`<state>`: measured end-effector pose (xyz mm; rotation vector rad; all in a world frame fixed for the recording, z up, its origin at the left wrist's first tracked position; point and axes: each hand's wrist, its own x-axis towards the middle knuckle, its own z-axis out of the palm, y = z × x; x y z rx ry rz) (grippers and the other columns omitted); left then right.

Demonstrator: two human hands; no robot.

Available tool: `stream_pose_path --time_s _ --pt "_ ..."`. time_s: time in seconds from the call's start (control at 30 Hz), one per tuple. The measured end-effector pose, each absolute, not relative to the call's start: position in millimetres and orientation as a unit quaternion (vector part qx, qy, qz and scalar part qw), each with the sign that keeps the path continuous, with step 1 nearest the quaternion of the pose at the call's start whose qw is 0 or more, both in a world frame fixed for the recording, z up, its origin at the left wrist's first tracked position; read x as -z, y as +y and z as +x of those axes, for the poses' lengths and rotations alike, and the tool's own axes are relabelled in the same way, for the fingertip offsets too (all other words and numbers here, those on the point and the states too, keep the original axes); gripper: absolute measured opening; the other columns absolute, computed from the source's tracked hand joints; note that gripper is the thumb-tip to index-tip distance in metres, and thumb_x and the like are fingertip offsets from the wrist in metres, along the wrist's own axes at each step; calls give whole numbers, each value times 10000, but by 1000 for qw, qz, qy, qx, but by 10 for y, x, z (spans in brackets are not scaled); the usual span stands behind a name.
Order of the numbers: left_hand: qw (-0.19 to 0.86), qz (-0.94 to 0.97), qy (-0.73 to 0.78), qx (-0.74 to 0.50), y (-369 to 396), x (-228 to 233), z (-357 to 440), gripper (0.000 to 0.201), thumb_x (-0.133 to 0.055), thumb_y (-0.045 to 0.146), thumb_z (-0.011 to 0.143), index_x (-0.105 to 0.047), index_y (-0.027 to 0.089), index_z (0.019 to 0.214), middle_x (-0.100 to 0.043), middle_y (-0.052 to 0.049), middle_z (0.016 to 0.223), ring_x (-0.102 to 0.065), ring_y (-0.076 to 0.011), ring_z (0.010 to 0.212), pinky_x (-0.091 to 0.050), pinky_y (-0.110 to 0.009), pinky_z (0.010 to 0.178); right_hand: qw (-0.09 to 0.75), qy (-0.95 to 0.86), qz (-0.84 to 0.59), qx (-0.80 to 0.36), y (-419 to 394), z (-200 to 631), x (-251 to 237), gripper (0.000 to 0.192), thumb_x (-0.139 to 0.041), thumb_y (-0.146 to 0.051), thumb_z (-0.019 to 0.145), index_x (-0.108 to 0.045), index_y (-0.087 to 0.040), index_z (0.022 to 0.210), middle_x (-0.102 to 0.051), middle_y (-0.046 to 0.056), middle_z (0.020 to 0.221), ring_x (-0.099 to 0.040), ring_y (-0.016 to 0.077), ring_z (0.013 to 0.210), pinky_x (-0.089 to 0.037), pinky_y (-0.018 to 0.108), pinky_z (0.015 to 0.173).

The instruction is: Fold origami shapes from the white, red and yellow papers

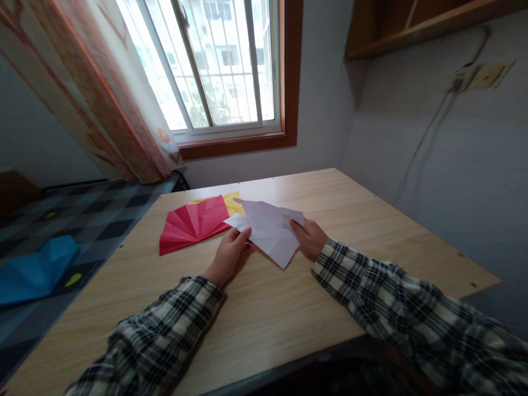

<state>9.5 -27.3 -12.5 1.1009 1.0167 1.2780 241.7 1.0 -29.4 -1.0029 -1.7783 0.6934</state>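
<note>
A creased sheet of white paper (272, 228) is held up off the table between my two hands, one corner pointing toward me. My left hand (231, 250) pinches its left edge, thumb on top and the other fingers mostly hidden beneath. At the right edge my right hand (310, 238) grips the same sheet, its thumb on the upper side. Just left of the white sheet lies a red paper (193, 223) with fan-like creases. A yellow paper (234, 203) shows partly from under the red one.
The wooden table (350, 220) stands by a window with a brown frame (291, 82). To the left, a blue folded paper (41, 269) rests on a checkered cloth (124, 212). A cable (424, 137) hangs from a wall socket at right, near a shelf (412, 38).
</note>
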Motion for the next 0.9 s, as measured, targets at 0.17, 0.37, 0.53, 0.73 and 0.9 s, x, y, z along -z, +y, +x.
stream_pose_path --time_s 0.17,0.37,0.53,0.73,0.9 --pt "528 493 444 -530 -285 134 79 367 -806 418 766 -705 161 1008 -715 -41 910 -618 -137 723 -493 -232 639 530 -639 -431 -354 72 2414 399 467 -489 -574 963 -722 -201 1119 -758 66 997 -685 263 942 -549 420 880" --pt "501 516 461 -520 -259 170 35 366 -792 403 773 -706 152 1025 -712 -60 919 -617 -145 721 -492 -236 630 574 -553 -435 -418 105 2395 423 567 -564 -672 881 -705 -181 1128 -754 98 1100 -687 275 1037 -544 438 948" --pt "483 533 461 -520 -238 209 16 348 -779 404 783 -690 149 1004 -693 -47 879 -600 -134 695 -485 -237 625 605 -513 -431 -431 159 2359 459 551 -605 -668 855 -695 -200 1132 -732 110 1202 -669 272 1147 -509 467 1054" --pt "497 517 450 -532 -191 271 3 391 -773 393 782 -650 152 1064 -675 -31 846 -608 -144 683 -484 -251 621 615 -474 -399 -488 236 2329 539 539 -624 -642 842 -668 -201 1148 -713 115 1255 -663 280 1186 -537 477 1035" --pt "519 493 420 -558 -186 258 31 418 -774 326 753 -610 152 1096 -697 -59 968 -650 -168 773 -523 -287 709 608 -454 -364 -540 208 2320 470 484 -677 -560 806 -650 -203 1131 -722 115 1231 -692 283 1128 -546 476 1020"
